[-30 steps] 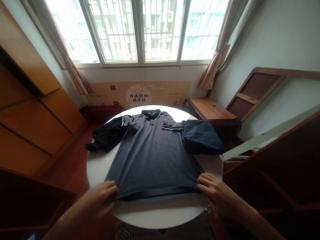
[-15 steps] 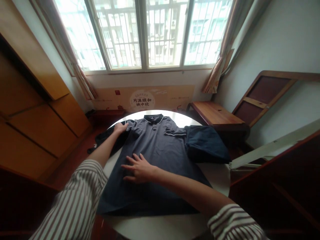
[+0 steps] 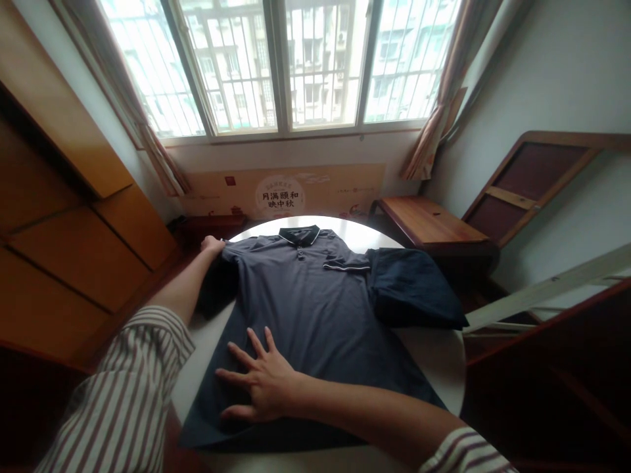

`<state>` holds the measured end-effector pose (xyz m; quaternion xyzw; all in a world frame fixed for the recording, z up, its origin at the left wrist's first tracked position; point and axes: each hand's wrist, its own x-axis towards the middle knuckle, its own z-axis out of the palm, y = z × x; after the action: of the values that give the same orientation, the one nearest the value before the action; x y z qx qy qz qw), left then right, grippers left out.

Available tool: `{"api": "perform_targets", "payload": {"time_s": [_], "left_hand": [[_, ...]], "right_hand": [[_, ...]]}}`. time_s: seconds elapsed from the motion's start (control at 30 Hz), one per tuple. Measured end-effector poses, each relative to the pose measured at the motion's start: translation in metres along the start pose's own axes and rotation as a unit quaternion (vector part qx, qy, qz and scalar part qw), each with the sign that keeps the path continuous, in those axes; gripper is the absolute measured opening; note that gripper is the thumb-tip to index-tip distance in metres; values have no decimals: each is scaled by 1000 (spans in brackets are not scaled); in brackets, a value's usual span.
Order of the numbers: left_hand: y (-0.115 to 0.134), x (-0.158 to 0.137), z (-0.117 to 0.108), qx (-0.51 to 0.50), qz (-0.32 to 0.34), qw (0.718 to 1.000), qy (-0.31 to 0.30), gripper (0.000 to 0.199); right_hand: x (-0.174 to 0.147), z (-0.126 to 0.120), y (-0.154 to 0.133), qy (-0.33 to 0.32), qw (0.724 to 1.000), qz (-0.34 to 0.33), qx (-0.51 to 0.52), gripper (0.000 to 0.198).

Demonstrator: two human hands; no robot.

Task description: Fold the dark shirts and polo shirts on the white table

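Note:
A dark grey polo shirt [image 3: 310, 309] lies spread front up, its collar toward the window and its hem toward me. My left hand [image 3: 213, 246] is closed on the end of the shirt's left-side sleeve, drawing it out past the table edge. Spread flat with fingers apart, my right hand [image 3: 269, 382] presses on the lower left of the shirt front. The opposite sleeve lies beside a folded navy garment [image 3: 419, 289]. Below my left forearm a black cloth item [image 3: 217, 286] shows in part, mostly covered by the shirt and arm.
The round white table [image 3: 434, 364] carries the clothes. A wooden side table [image 3: 434, 223] stands at the back right, near a leaning wooden frame [image 3: 532, 177]. Orange-brown cabinets [image 3: 83, 243] line the left side. A barred window [image 3: 280, 66] is ahead.
My left hand has moved left with the sleeve, pulling it straighter. My right hand has slid toward me and spread its fingers wider on the shirt.

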<state>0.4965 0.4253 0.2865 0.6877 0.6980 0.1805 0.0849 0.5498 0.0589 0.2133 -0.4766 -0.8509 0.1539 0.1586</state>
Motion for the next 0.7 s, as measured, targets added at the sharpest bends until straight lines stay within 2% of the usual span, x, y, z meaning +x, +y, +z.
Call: {"api": "perform_targets", "payload": {"time_s": [0.03, 0.1, 0.17, 0.23, 0.37, 0.47, 0.53, 0.63, 0.7], "left_hand": [[7, -6, 1, 8, 20, 1000, 10, 48], [28, -25, 14, 27, 123, 992, 6, 52], [53, -49, 36, 42, 259, 964, -39, 50], [73, -70, 63, 53, 333, 937, -93, 47], [88, -83, 101, 77, 312, 935, -150, 62], [88, -72, 112, 98, 283, 938, -174, 73], [86, -67, 115, 111, 276, 938, -180, 76], [85, -64, 120, 117, 281, 937, -173, 78], [83, -65, 122, 115, 286, 936, -166, 79]], "right_hand": [[0, 1, -1, 1, 1000, 0, 0, 74], [-1, 2, -3, 4, 1000, -2, 3, 74], [-3, 1, -6, 4, 1000, -3, 9, 73], [-7, 0, -10, 0, 1000, -2, 14, 72], [-17, 3, -21, 4, 1000, -25, 6, 68], [-22, 9, -25, 18, 999, -44, -9, 67], [-19, 5, -20, 25, 998, -51, -17, 62], [-5, -31, 9, 6, 999, -20, -28, 37], [5, -72, 46, 0, 996, 67, -64, 24]]}}
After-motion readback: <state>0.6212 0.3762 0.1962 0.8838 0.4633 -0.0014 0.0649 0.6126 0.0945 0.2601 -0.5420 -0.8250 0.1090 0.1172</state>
